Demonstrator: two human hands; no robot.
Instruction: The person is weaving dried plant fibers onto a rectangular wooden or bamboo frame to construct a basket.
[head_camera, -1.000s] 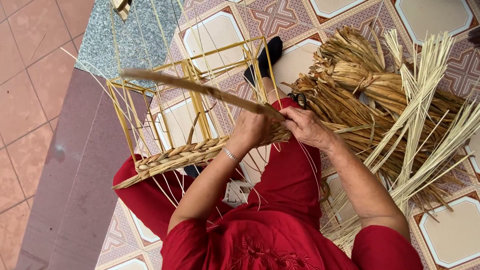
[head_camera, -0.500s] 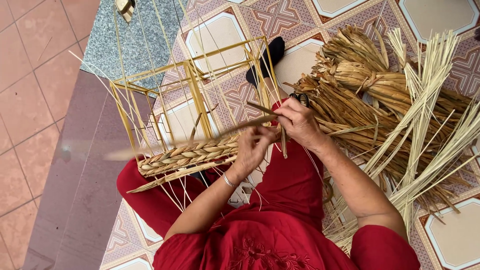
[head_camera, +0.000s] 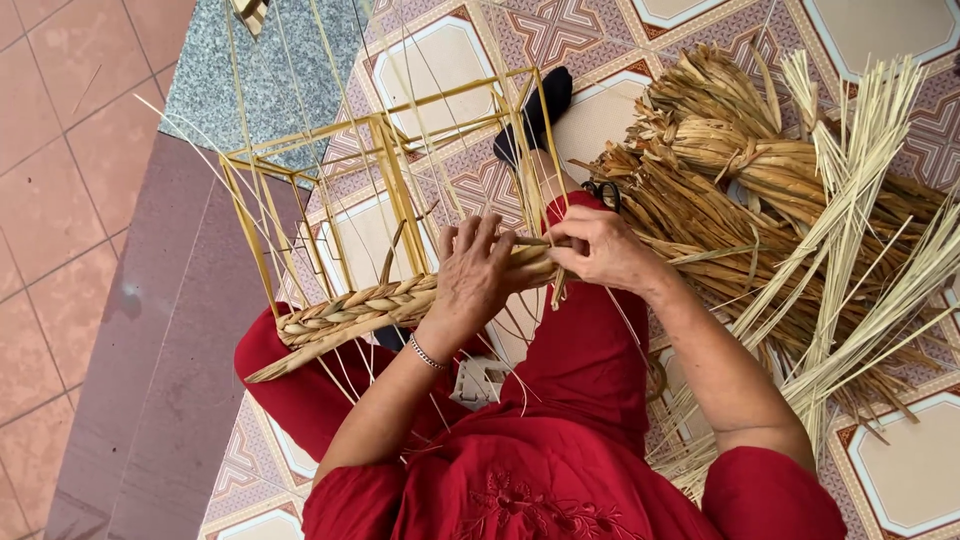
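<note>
Floor: patterned tile floor (head_camera: 900, 470) under you; you sit on it so the work rests on your lap.
Straw pile: heap of dried straw bundles (head_camera: 740, 190) on the right, pale loose stalks (head_camera: 860, 200) fanned over it, both near your right arm, likely for easy reach.
Frame: box-shaped stick frame (head_camera: 390, 180) stands far-left of your hands, upright stakes rising from the woven edge; looks like it gives the weave its shape.
Braid: woven straw band (head_camera: 360, 310) runs along the frame's near side, across your knees, its right end under your hands.
Left hand: left hand (head_camera: 475, 280) lies over the braid end, fingers curled down on it, seemingly pinning it.
Right hand: right hand (head_camera: 600, 250) closed on thin strands just right of the braid end, touching the left fingertips.
Scissors: black scissors (head_camera: 602, 192) just beyond the right hand, on the straw.
</note>
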